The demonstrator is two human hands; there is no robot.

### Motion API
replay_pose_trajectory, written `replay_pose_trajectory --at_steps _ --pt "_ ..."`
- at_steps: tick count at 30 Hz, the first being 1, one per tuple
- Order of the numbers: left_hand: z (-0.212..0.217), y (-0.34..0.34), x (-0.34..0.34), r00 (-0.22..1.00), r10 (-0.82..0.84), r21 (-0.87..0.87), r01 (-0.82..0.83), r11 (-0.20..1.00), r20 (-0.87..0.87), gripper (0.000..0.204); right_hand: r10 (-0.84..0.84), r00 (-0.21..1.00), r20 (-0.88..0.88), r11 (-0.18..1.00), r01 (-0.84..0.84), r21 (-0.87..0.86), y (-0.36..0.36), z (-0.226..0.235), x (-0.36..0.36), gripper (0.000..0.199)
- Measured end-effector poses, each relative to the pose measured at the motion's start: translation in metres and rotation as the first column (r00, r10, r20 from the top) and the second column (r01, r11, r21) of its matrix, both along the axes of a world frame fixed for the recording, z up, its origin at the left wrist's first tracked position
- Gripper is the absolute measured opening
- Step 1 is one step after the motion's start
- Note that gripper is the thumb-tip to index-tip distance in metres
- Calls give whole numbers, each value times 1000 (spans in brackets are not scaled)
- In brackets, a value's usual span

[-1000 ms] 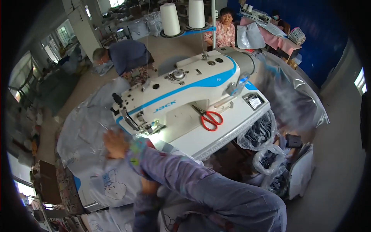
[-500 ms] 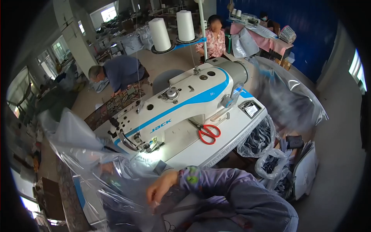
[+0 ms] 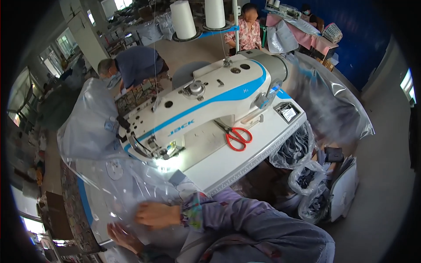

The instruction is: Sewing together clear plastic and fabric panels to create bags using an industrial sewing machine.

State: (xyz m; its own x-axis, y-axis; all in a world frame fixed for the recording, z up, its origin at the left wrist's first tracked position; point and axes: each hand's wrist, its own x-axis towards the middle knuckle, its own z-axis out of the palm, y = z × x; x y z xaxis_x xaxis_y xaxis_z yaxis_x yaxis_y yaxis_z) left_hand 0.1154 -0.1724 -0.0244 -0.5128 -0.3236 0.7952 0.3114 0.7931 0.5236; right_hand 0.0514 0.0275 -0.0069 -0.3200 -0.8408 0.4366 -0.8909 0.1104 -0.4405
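Note:
A clear plastic sheet (image 3: 144, 179) spreads over the left end of the sewing table, with a loose part bulging up beside the sewing machine head (image 3: 197, 107). My right hand (image 3: 158, 215) lies on the sheet in front of the machine, its fingers bent and close together on the plastic, slightly blurred. Just nearer and to the left, my left hand (image 3: 124, 236) rests against the plastic with its fingers stretched out. The lit needle area (image 3: 169, 164) lies beyond both hands, and a small grey piece (image 3: 177, 177) sits beside it.
Red-handled scissors (image 3: 238, 139) lie on the machine bed. White thread cones (image 3: 183, 19) stand above. Bags of dark scraps (image 3: 307, 177) sit below the table's right edge. One person (image 3: 136, 65) bends over beyond the machine; another (image 3: 245, 30) is farther back.
My right hand has moved left and down onto the sheet. My left hand has come out nearer to me. The sheet lies flatter in front, and its far left part has shifted.

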Motion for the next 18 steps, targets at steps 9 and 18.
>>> replay_pose_trajectory --at_steps 9,18 --pt "84 97 44 855 -215 -302 387 871 473 34 -700 657 279 613 754 -236 178 29 85 49" --pt "101 153 16 439 -286 -235 807 541 852 82 -167 433 886 870 488 -74 198 -8 123 71"
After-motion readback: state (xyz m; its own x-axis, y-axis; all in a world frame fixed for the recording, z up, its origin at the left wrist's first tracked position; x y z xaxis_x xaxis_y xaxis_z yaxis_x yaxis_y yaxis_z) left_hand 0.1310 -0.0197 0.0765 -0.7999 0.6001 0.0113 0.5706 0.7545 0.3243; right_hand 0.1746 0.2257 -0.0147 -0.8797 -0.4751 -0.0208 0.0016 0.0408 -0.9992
